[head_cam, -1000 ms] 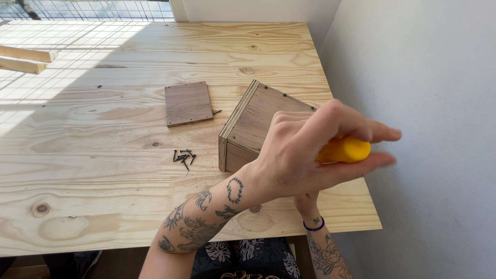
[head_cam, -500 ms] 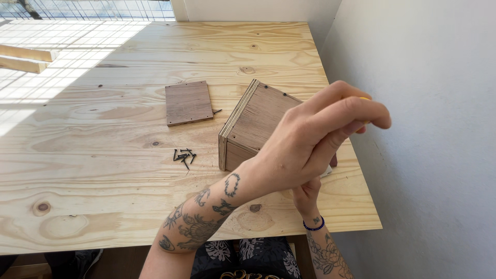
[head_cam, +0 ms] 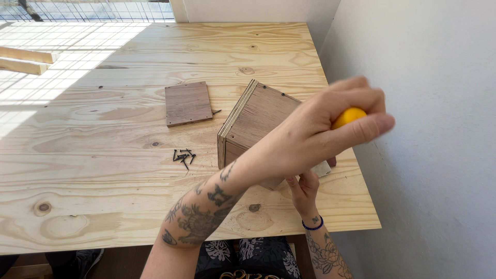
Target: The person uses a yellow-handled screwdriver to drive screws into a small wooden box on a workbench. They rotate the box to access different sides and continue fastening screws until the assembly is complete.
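Plywood makes up the pale counter (head_cam: pixel 103 170) under you, and near its right edge sits a small dark-brown wooden box with light plywood edges (head_cam: pixel 253 124), tilted so one corner points toward you. Your left hand (head_cam: pixel 320 134) reaches across your body and is raised above the box, fingers closed around a rounded yellow handle (head_cam: pixel 349 116); only the handle's end shows between thumb and fingers, and the rest of that tool is hidden by the hand. Your right hand (head_cam: pixel 305 188) sits lower, partly behind the left forearm, touching the box's near right corner; whether its fingers are closed on anything you cannot tell from here. A blue band circles that right wrist (head_cam: pixel 313 226).

Left of the box, well apart from it, a flat dark-brown rectangular wooden panel (head_cam: pixel 188 103) lies on the counter. Between panel and box, nearer you, a small heap of short black screws (head_cam: pixel 183 156) lies loose on the counter. Two light wooden strips (head_cam: pixel 23 59) rest at the far left edge in the sunlight
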